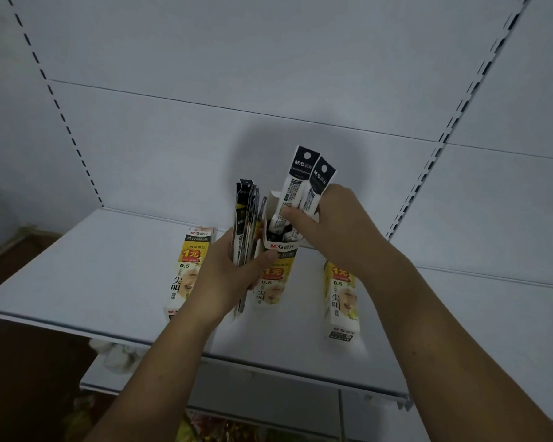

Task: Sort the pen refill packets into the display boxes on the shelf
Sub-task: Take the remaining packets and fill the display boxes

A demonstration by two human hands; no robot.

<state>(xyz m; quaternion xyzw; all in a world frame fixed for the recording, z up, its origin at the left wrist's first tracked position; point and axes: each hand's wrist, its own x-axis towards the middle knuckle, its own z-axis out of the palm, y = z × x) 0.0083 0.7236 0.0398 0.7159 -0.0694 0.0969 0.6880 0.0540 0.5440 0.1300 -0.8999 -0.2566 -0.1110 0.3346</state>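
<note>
Lower shelf [268,381]: white board, nearest the camera, below the working level.
Shelf [77,275]: white board that carries three display boxes in a row.
Right display box [340,298]: yellow and white carton with a red-and-yellow price badge and "0.5" print. It rests on the shelf to the right of the hands, and its far end is hidden behind the right forearm.
Left display box [186,272]: same print. It rests on the shelf just beside the left wrist, and its contents are not visible.
Left hand [221,279]: fingers clenched around a bundle of refill packets [245,224], with the thumb pressed on the front of the middle display box [276,272].
Bundle of refill packets: long, narrow black-and-white sleeves held upright and edge-on, just left of the middle display box.
Middle display box: same print. Its top flap is raised and its mouth is open, with dark packet ends visible inside. Whether its base touches the shelf cannot be determined.
Right hand [336,224]: fingers grasping two refill packets [305,183], pinched against the thumb.
Two refill packets: flat white sleeves with black headers, each with a round hang hole and white brand print. They sit side by side, tilted slightly right, with their lower ends at the open mouth of the middle display box and their headers above it.
Back panel [268,90]: plain white sheet behind the shelf.
Slotted uprights [428,173]: perforated rails at both sides of the back panel.
</note>
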